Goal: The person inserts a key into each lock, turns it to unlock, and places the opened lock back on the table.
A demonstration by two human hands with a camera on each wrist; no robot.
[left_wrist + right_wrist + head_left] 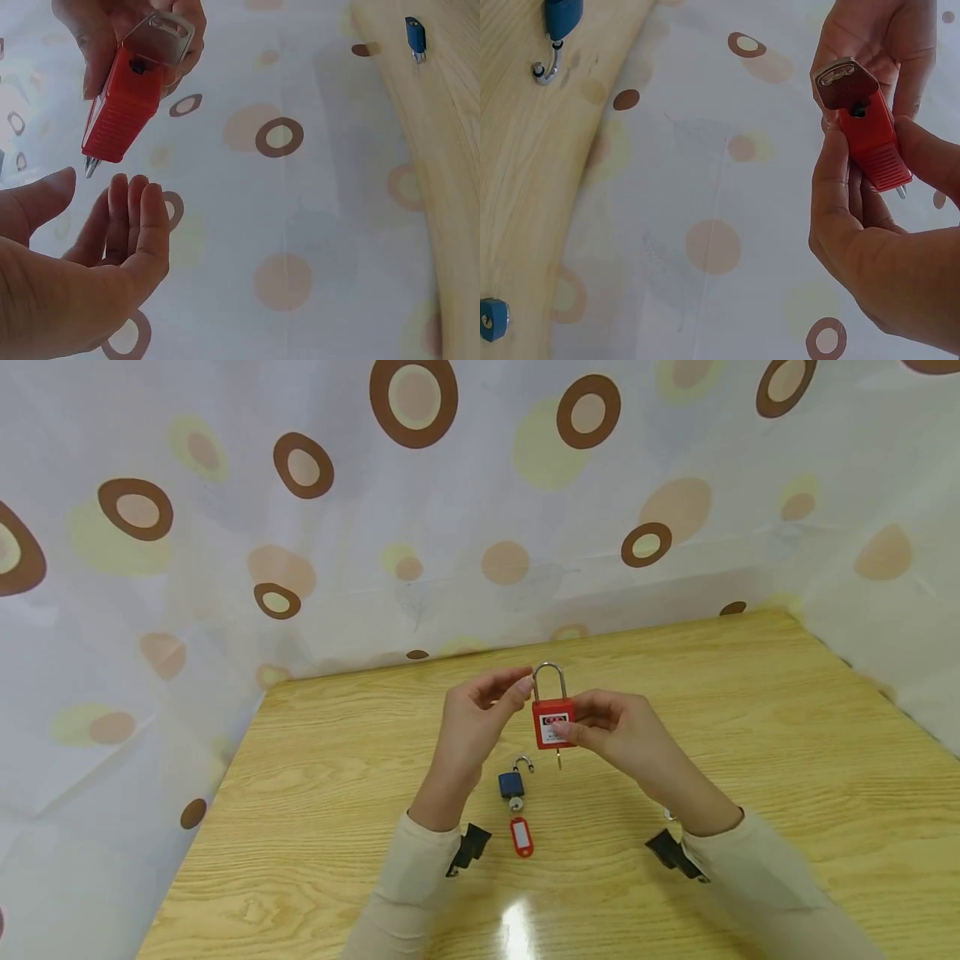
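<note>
A red padlock [555,724] with a tall silver shackle [550,668] is held up above the table, shackle upward. My right hand [633,731] grips its body, thumb across the white label on the front. Out of the underside sticks a key [847,81], whose flat head shows in both wrist views. My left hand [480,718] is beside the shackle with loosely bent fingers. A gap separates thumb from fingers in the left wrist view, and the shackle tip [91,166] points toward it; no hold shows there.
A blue padlock [512,785] lies on the wooden table [337,793] with its shackle swung out, a key and a red tag [521,837] below it. Another blue padlock [493,319] lies apart, in the right wrist view. Behind the table hangs a patterned sheet [450,527].
</note>
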